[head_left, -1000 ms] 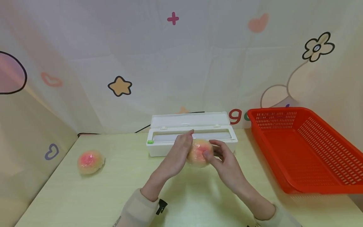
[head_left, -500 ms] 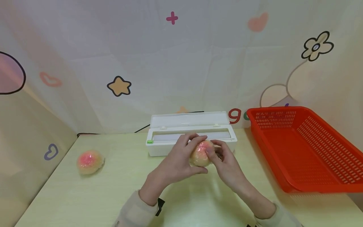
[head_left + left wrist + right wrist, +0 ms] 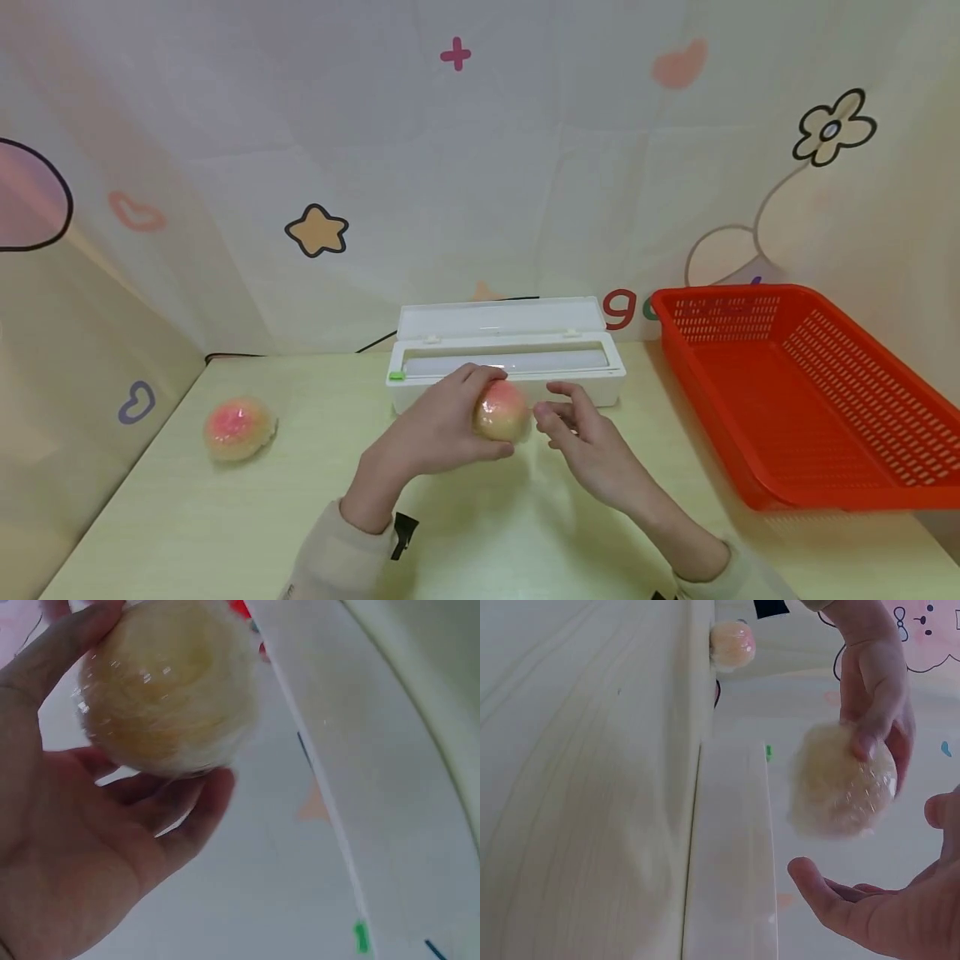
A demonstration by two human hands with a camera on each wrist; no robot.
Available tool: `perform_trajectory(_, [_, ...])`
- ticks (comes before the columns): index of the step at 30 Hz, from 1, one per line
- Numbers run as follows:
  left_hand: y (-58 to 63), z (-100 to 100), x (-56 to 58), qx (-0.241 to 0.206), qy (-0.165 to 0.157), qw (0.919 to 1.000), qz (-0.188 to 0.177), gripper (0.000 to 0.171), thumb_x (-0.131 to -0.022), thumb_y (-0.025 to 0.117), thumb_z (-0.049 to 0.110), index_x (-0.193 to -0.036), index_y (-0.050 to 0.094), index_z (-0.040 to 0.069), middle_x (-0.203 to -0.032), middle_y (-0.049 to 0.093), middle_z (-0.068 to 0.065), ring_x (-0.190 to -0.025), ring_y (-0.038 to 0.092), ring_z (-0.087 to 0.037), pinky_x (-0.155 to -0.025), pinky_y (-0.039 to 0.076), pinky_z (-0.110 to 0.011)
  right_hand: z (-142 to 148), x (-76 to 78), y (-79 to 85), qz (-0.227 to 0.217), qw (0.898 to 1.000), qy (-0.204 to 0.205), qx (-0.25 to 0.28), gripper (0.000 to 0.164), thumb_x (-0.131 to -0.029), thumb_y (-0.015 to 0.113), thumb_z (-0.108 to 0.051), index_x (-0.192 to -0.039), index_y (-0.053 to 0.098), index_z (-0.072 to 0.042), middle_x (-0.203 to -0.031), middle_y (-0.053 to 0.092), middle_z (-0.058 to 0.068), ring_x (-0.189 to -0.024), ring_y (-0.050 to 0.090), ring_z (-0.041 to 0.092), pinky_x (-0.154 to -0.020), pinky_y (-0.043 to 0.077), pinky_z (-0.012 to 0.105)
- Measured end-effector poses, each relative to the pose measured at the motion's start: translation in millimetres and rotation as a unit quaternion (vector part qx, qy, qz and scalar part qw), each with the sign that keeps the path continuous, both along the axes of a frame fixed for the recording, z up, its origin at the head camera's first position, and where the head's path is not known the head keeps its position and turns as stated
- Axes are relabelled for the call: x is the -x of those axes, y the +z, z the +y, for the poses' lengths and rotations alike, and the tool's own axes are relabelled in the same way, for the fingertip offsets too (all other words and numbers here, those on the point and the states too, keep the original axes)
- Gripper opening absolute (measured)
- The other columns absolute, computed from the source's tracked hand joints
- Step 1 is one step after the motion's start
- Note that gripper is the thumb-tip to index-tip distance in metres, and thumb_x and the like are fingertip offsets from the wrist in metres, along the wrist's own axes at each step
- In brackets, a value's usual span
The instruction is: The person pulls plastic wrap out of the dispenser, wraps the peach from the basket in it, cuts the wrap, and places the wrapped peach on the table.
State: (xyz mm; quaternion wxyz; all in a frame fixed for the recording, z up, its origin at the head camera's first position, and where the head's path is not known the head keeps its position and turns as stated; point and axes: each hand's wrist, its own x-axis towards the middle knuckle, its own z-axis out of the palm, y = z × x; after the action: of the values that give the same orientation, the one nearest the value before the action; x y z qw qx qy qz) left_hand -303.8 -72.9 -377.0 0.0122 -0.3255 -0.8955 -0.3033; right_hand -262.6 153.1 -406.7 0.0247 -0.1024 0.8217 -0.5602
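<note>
My left hand point(image 3: 438, 429) holds a round, peach-coloured fruit that looks like a peach point(image 3: 504, 411), with fingers behind it and thumb at the front. It is off the table, wrapped in shiny, wrinkled clear film, as the left wrist view shows on the peach's yellowish underside point(image 3: 172, 697). Just right of it, my right hand point(image 3: 600, 454) is apart from the peach. Its fingers are loosely bent around nothing, and the right wrist view shows a gap between the right hand point(image 3: 900, 900) and the peach point(image 3: 844, 784).
Behind the hands stands a white cling film box point(image 3: 585, 392), its lid raised, a roll point(image 3: 558, 361) inside. A second film-wrapped peach point(image 3: 238, 429) lies on the table point(image 3: 330, 525) at left. A red plastic basket point(image 3: 825, 433) stands at right. A printed cloth point(image 3: 495, 192) hangs behind.
The left hand, first flat against the peach's side, now grips it and has carried it left. The right hand has let go. The second peach, box and basket stay put.
</note>
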Motion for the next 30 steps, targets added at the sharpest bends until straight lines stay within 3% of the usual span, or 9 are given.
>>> perform_trajectory(8, [11.3, -46, 5.7, 0.059, 0.017, 0.9932, -0.098, 0.061, -0.075, 0.089, 0.024, -0.124, 0.058, 0.007, -0.106, 0.057, 0.002, -0.090, 0.056, -0.014, -0.079, 0.050, -0.036, -2, 1.5, -4.7, 0.016, 0.999, -0.009, -0.037, 0.054, -0.106, 0.056, -0.044, -0.145, 0.046, -0.007, -0.130, 0.060, 0.012, -0.115, 0.063, 0.030, -0.099, 0.051, 0.049])
perform_trajectory(13, [15.6, -73, 9.2, 0.067, 0.035, 0.9860, -0.149, 0.057, -0.071, 0.087, 0.012, -0.119, 0.056, 0.005, -0.103, 0.058, -0.001, -0.089, 0.056, -0.018, -0.080, 0.049, -0.038, -3, 2.8, -6.7, 0.025, 0.998, -0.008, -0.054, 0.051, -0.106, 0.058, -0.040, -0.141, 0.050, -0.005, -0.132, 0.059, 0.011, -0.115, 0.063, 0.027, -0.100, 0.051, 0.047])
perform_trajectory(21, [14.1, -113, 20.4, 0.083, 0.102, 0.9815, -0.139, 0.063, -0.070, 0.085, 0.012, -0.124, 0.056, -0.001, -0.111, 0.061, -0.007, -0.098, 0.056, -0.026, -0.087, 0.048, -0.045, -1, 4.9, -9.7, 0.033, 0.996, -0.001, -0.089, 0.051, -0.105, 0.060, -0.039, -0.139, 0.051, -0.003, -0.136, 0.057, 0.012, -0.113, 0.062, 0.024, -0.095, 0.053, 0.043])
perform_trajectory(25, [9.2, -133, 23.7, 0.098, 0.148, 0.9734, -0.145, 0.064, -0.073, 0.086, 0.016, -0.126, 0.054, -0.003, -0.107, 0.061, -0.009, -0.097, 0.057, -0.028, -0.087, 0.049, -0.047, 0, 6.4, -12.2, 0.035, 0.994, 0.001, -0.108, 0.051, -0.105, 0.060, -0.039, -0.139, 0.051, -0.003, -0.134, 0.057, 0.013, -0.112, 0.062, 0.023, -0.094, 0.053, 0.043])
perform_trajectory(30, [5.4, -153, 26.2, 0.111, 0.182, 0.9643, -0.158, 0.070, -0.076, 0.085, 0.012, -0.133, 0.049, -0.007, -0.115, 0.060, -0.017, -0.107, 0.055, -0.036, -0.096, 0.047, -0.054, 1, 7.5, -14.3, 0.043, 0.991, 0.006, -0.123, 0.052, -0.104, 0.061, -0.039, -0.139, 0.051, -0.001, -0.134, 0.057, 0.013, -0.111, 0.062, 0.022, -0.094, 0.052, 0.043])
